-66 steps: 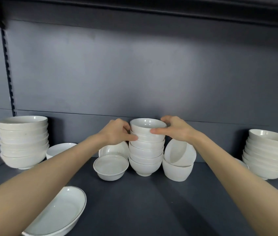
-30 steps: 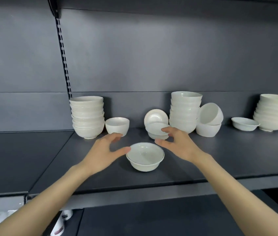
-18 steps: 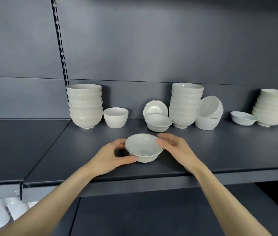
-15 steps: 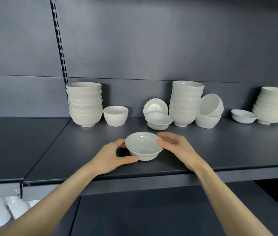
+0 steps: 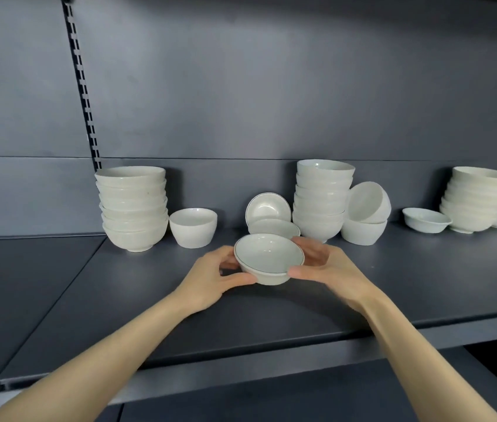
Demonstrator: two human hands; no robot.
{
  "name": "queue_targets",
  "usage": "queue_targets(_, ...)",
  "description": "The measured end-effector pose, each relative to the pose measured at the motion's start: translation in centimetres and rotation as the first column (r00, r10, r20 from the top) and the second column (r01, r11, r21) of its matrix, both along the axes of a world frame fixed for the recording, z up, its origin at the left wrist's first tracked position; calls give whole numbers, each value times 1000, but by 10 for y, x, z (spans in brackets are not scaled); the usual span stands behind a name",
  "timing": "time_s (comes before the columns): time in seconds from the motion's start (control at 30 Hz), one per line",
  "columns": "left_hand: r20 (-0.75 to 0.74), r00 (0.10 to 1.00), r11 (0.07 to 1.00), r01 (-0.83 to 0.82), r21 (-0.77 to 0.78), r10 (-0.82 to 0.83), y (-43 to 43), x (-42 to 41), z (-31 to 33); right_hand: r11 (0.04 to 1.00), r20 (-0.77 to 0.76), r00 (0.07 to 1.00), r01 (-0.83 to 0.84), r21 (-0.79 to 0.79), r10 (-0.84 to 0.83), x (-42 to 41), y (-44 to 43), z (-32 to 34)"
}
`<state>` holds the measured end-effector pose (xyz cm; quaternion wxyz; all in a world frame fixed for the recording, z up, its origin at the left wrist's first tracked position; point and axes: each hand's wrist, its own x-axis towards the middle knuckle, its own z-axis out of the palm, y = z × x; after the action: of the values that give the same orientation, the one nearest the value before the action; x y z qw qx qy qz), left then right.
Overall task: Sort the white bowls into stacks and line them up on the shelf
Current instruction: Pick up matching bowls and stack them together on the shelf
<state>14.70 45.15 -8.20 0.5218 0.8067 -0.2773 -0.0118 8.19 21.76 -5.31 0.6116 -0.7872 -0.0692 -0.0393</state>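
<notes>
Gripping the small bowl [image 5: 268,257] from both sides, the left hand [image 5: 210,278] lays its thumb under the near left wall with its fingers curled round the far side. The right hand [image 5: 329,269] holds the right wall the same way, thumb near and fingers curled behind. The small bowl is round with a thin dark line at its lip, and it is tipped so its mouth faces up and toward the near side. Whether its foot touches the shelf [image 5: 424,284] cannot be told. It is at the middle of the shelf, nearer than all the other ware. Just beyond it stands a matching bowl [image 5: 274,227], and a dish [image 5: 268,207] leans on edge behind that. Along the far wall, from left to right, are a left stack [image 5: 133,208], a single cup bowl [image 5: 193,226], a middle stack [image 5: 322,199], a tilted bowl [image 5: 369,202] resting on an upright one [image 5: 363,233], a shallow bowl [image 5: 425,220] and a right stack [image 5: 478,199]
</notes>
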Motion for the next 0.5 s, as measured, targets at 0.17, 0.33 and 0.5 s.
queue_targets(0.17,14,999,981,-29,-194,32,-35,29,12,992,110,986,121,46,-126,30,-21,17)
queue_targets(0.33,24,997,971,-72,-227,80,-58,57,10,977,147,966,206,61,-213,63,-33,20)
queue_targets(0.5,-22,996,980,-89,-179,86,-67,77,-1,977,152,965,206,52,-212,85,-36,14)
